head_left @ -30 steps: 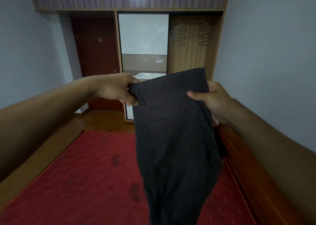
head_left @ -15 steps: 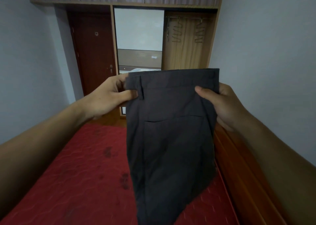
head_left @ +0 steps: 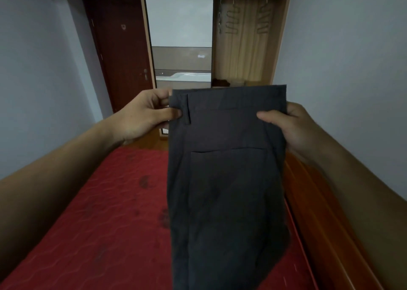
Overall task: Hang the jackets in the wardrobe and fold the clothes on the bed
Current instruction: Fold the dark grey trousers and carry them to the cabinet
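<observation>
Above the red bed [head_left: 99, 212], a pair of dark grey trousers [head_left: 224, 179] hangs in the air. The waistband is on top and level, with a belt loop near its left corner and a back pocket lower down. The left grip [head_left: 145, 115] pinches the left end of the waistband, thumb on the near side just beside the loop, fingers curled behind the cloth. The right grip [head_left: 290, 126] pinches the right end the same way. The legs drop past the bottom of the view, so whether they touch the mattress cannot be told. A wooden bed frame [head_left: 330, 223] runs along the right wall. Beyond the bed stands the wardrobe [head_left: 242, 58], its right bay open with wire hangers [head_left: 262, 20] on the rail. A dark red door [head_left: 119, 47] stands at far left.
</observation>
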The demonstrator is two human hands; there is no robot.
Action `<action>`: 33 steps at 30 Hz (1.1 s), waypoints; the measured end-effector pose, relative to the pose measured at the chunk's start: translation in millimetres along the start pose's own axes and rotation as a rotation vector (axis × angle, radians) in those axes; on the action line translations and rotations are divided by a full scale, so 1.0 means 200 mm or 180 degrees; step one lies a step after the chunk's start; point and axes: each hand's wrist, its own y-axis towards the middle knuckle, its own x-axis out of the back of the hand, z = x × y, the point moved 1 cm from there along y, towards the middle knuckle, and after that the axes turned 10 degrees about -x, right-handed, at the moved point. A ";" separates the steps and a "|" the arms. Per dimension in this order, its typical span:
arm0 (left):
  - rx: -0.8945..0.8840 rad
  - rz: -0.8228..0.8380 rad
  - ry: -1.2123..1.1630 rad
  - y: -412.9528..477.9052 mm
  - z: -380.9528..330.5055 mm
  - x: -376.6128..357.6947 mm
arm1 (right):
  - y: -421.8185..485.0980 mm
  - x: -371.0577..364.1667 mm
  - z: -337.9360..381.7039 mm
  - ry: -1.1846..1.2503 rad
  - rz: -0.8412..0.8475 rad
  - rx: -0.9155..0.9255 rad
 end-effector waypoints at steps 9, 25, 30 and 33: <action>0.0677 0.0498 0.1097 0.11 1.00 0.06 | 0.52 -0.09 -0.67 -0.1541 -0.0027 -0.0961; 0.2532 0.0195 0.0744 -0.05 2.53 -0.47 | 0.97 -0.17 -2.21 -0.0594 0.0105 -0.2984; 0.2560 -0.0241 0.0783 0.13 2.94 -0.43 | 1.37 -0.21 -2.55 -0.0355 0.0026 -0.2757; 0.2357 -0.0765 0.0725 0.32 3.25 -0.36 | 1.72 -0.24 -2.72 -0.0121 0.0037 -0.2462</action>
